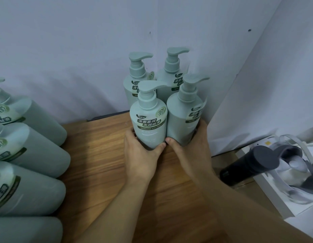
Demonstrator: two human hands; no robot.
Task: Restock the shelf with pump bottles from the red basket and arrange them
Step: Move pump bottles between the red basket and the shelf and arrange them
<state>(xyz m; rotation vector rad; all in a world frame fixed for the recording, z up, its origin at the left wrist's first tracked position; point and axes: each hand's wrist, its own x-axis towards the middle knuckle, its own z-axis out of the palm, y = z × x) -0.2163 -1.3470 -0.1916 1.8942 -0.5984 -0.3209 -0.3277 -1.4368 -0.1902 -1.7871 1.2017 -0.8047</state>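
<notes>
Pale green pump bottles stand upright in two rows at the back right corner of the wooden shelf [103,165]. My left hand [141,155] grips the base of the front left bottle [148,116]. Wrapped around the base of the front right bottle [184,116] is my right hand [190,151]. The two front bottles touch each other. Behind them stand the back left bottle [134,76] and the back right bottle [171,71], against the wall. The red basket is not in view.
Several more green pump bottles [29,151] stand along the shelf's left edge. A white side panel [257,85] closes the shelf on the right. Beyond it, lower right, lie a black bottle [243,165] and a white box [278,195] with a headset.
</notes>
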